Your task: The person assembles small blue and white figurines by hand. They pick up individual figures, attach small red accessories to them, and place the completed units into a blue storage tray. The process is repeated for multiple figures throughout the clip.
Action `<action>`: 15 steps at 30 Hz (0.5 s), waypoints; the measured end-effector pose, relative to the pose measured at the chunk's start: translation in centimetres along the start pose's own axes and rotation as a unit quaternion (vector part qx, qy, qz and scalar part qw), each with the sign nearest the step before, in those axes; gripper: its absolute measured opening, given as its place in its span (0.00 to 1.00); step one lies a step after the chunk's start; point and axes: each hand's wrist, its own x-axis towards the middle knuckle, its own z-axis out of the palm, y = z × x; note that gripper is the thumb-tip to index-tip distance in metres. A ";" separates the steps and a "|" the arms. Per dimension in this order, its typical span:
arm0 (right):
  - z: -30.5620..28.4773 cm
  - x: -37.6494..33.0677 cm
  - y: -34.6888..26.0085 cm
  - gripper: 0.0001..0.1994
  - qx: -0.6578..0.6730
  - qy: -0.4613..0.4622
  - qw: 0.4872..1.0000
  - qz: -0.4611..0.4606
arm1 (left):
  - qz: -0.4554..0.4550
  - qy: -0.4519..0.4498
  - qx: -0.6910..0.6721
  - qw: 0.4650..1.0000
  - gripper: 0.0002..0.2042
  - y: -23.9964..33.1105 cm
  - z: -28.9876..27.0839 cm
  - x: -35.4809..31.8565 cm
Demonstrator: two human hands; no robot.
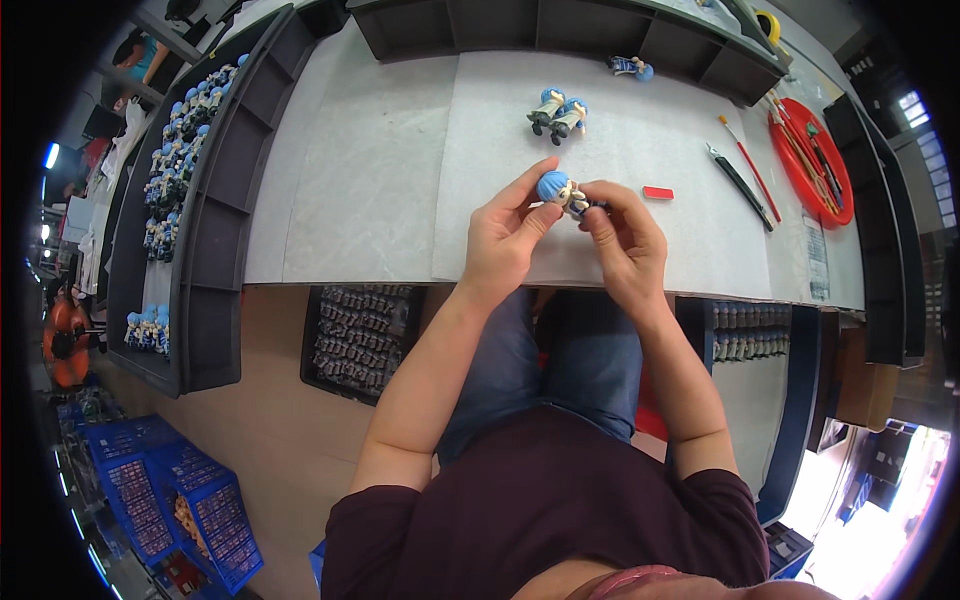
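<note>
Between my two hands, over the white sheet (390, 200) near the table's front edge, is a small blue-haired figurine (554, 187). My left hand (506, 232) pinches its head between thumb and fingers. My right hand (630, 238) grips its body and legs, which are partly hidden by the fingers. Just beyond my hands, two similar figurines (558, 112) lie side by side, blue hair away from me and dark boots toward me. Another blue-haired figurine (632, 68) lies on its side farther back. A small red block (658, 193) rests right of my right hand.
On the right lie a black-handled knife (742, 188), a thin red brush (752, 168) and a red oval tray (843, 205) of brushes. A dark crate (210, 230) with many figurines stands left. Dark trays edge the back; more parts trays (395, 385) sit below the table.
</note>
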 end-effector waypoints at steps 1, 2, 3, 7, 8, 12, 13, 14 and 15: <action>0.1 -0.1 0.0 0.15 -0.006 -0.004 1.000 0.009 | -0.004 0.012 -0.013 1.000 0.18 0.0 0.1 0.1; 0.3 -0.3 0.0 0.15 -0.012 -0.007 1.000 0.018 | -0.009 0.023 -0.026 0.999 0.18 0.0 0.3 0.2; 0.3 -0.4 0.0 0.15 -0.017 -0.011 0.999 0.028 | -0.014 0.034 -0.039 0.999 0.17 0.0 0.4 0.2; 0.4 -0.1 -0.3 0.20 -0.003 -0.033 0.998 0.053 | -0.037 0.058 0.010 0.998 0.18 0.0 0.2 0.4; 0.4 -0.1 -0.2 0.20 0.003 -0.032 0.998 0.056 | -0.037 0.059 0.018 0.997 0.17 0.0 0.2 0.4; 0.2 0.0 0.1 0.22 0.006 -0.025 0.998 0.059 | -0.056 0.058 0.013 0.997 0.16 -0.1 -0.2 0.5; 0.2 0.0 0.2 0.22 0.002 -0.024 0.998 0.056 | -0.058 0.060 0.014 0.996 0.16 -0.1 -0.2 0.5; 0.2 0.0 0.2 0.22 0.003 -0.024 0.998 0.062 | -0.060 0.062 0.016 0.996 0.16 -0.2 -0.2 0.5; 0.2 -0.1 0.1 0.22 0.004 -0.025 0.997 0.068 | -0.061 0.064 0.018 0.996 0.16 -0.1 -0.2 0.5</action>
